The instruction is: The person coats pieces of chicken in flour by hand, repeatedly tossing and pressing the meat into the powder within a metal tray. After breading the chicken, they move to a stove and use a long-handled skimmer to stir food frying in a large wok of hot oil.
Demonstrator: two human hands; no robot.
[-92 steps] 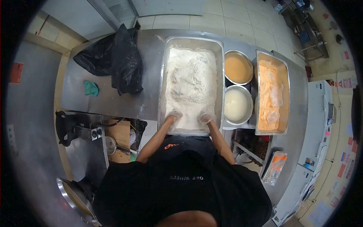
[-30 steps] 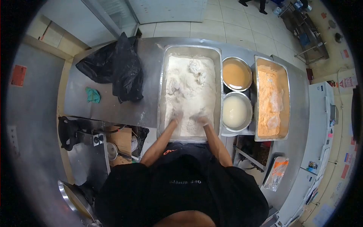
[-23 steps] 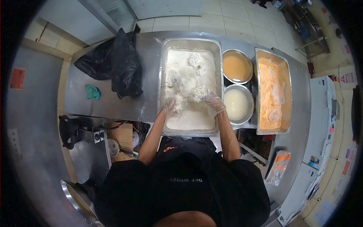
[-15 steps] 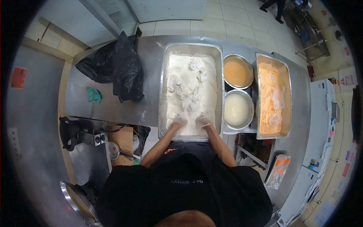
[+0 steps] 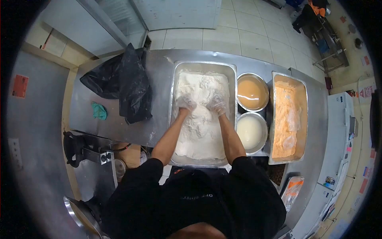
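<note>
A deep steel pan (image 5: pixel 233 119) filled with white flour-like powder (image 5: pixel 199 139) lies in front of me. My left hand (image 5: pixel 186 102), in a clear plastic glove, presses into the powder at the pan's middle left. Level with it on the right, my gloved right hand (image 5: pixel 217 103) is also in the powder. Powder coats both gloves and hides most of the fingers, so I cannot see whether they are closed on anything. Between and beyond the hands the powder is heaped and lumpy.
Right of the pan stand a round bowl of orange-brown liquid (image 5: pixel 252 91) and a bowl of whitish liquid (image 5: pixel 250 132). Farther right is a pan of orange powder (image 5: pixel 280 131). A black plastic bag (image 5: pixel 135 91) and green cloth (image 5: pixel 98 110) lie left. A person (image 5: pixel 304 18) stands far off.
Both hands have moved from the pan's near end forward to its middle. The powder near me is now heaped and furrowed. The view has tilted slightly, and the distant person has shifted.
</note>
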